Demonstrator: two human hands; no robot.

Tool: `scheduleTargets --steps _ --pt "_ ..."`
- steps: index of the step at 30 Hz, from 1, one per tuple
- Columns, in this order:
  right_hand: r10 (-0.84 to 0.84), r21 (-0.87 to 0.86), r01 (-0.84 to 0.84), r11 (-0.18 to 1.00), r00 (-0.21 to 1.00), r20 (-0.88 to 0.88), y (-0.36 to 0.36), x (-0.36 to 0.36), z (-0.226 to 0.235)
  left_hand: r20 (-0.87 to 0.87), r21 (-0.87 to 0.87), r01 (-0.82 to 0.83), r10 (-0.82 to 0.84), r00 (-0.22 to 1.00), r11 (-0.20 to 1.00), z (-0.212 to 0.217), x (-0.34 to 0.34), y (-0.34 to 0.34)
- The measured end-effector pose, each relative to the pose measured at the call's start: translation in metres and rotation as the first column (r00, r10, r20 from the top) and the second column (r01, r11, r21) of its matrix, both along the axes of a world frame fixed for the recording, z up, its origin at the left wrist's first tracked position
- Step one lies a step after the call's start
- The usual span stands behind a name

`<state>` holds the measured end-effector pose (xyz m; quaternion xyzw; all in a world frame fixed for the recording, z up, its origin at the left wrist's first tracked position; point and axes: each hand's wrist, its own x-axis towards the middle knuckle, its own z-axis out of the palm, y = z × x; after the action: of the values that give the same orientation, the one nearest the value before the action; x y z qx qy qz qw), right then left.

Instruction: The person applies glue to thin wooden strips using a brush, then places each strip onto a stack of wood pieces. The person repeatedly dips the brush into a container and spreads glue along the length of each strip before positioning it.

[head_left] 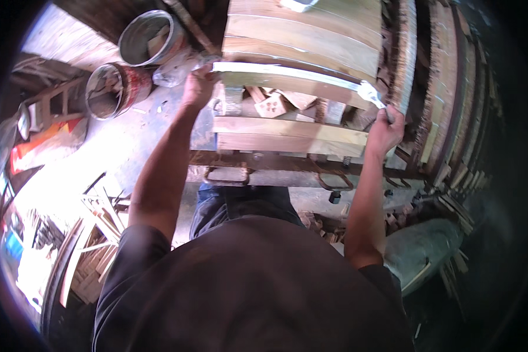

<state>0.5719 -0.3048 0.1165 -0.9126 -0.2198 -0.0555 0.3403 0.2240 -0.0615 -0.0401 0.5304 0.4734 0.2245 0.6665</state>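
A narrow wooden board (299, 88) lies across the bench in front of me, a white glue-like strip running along its upper edge. My left hand (199, 89) is closed around the board's left end. At the other end, my right hand (386, 130) grips a small brush-like tool (369, 92), its head thickly coated in white; its exact kind is hard to make out. The tool's head touches or hovers just over the strip. Beyond lies a panel of several wooden boards (302, 35) side by side. Nearer to me is another pair of loose boards (290, 135).
Wood offcuts (273, 105) fill the gap between the boards. A metal rail with loop handles (226, 175) crosses in front of my waist. Two buckets (149, 38) stand at the left. Long stacked boards (443, 88) line the right; a grey-green sack (425, 249) sits at the lower right.
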Motion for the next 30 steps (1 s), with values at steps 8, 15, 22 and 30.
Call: scheduleTargets --steps 8,15,22,30 --pt "0.385 0.265 -0.337 0.903 0.909 -0.157 0.121 -0.184 -0.005 0.024 0.077 0.082 -0.084 0.996 0.994 0.003 -0.003 0.006" --pt "0.532 0.423 -0.395 0.816 0.799 -0.28 0.148 -0.217 -0.03 -0.269 0.14 0.195 -0.152 0.951 0.971 0.018 0.002 0.008" --pt "0.406 0.438 -0.157 0.885 0.719 -0.563 0.097 -0.146 -0.001 0.006 -0.067 0.055 -0.055 0.998 0.996 0.026 0.004 -0.002" --pt "0.492 0.075 -0.486 0.871 0.857 -0.151 0.115 -0.116 0.005 -0.097 0.008 0.05 -0.049 0.994 0.999 0.025 0.005 -0.002"
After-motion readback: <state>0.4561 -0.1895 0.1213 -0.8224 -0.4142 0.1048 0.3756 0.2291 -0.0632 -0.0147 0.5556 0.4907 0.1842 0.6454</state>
